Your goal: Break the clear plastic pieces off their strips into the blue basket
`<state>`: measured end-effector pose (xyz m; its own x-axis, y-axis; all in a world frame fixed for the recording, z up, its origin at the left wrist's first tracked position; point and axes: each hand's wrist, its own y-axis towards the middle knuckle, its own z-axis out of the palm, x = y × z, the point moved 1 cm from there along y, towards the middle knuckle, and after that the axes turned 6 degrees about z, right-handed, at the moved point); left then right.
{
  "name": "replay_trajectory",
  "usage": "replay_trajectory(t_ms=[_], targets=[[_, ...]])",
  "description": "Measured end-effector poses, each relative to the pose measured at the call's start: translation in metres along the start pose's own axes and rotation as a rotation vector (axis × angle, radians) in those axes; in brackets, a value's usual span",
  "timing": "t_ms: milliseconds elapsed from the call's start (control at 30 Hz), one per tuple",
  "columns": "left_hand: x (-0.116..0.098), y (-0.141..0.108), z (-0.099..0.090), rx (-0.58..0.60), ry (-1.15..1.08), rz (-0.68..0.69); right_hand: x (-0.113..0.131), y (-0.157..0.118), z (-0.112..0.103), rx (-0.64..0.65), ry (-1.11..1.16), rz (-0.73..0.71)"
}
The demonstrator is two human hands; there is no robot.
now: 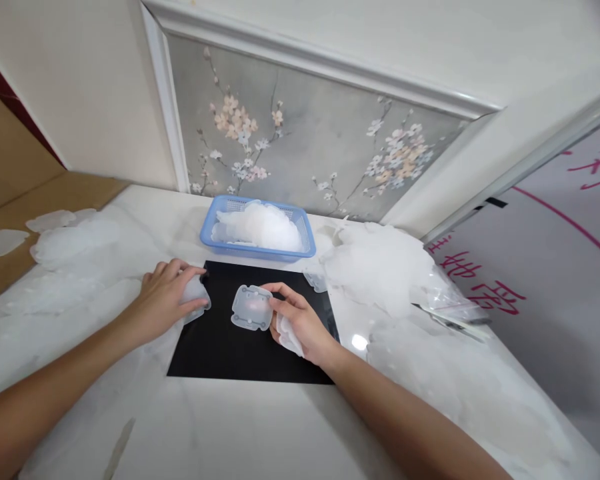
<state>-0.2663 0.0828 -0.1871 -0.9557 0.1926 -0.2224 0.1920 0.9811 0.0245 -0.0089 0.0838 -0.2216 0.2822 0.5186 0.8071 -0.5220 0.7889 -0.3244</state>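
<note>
My right hand (303,325) pinches a translucent, roughly square plastic piece (253,307) with notched edges, between thumb and fingers. More such pieces (288,335) are tucked in the palm of that same hand. Toward the left edge of a black mat (240,357), my left hand (169,293) has its thumb and fingers around another translucent plastic piece (196,297). The piece in the right hand is held above the mat, its flat face toward me.
Behind the mat stands a blue basket (257,252) holding many translucent pieces. A large pile (375,267) spreads at the right, next to clear plastic bags and a thin dark pointed tool (447,323). More pieces (75,243) lie at the left. A framed floral panel (300,127) backs the table.
</note>
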Motion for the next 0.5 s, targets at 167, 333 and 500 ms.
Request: replay_trajectory(t_ms=[167,333,500], targets=[[0.007,0.003,-0.003,-0.012,-0.041,-0.057,0.001,-0.001,0.000,0.004,0.017,-0.004],[0.007,0.003,-0.011,0.053,-0.270,-0.049,-0.001,0.001,-0.002,-0.010,-0.004,-0.015],[0.005,-0.001,-0.027,0.238,-0.494,-0.003,-0.002,0.002,-0.004,-0.010,-0.005,-0.031]])
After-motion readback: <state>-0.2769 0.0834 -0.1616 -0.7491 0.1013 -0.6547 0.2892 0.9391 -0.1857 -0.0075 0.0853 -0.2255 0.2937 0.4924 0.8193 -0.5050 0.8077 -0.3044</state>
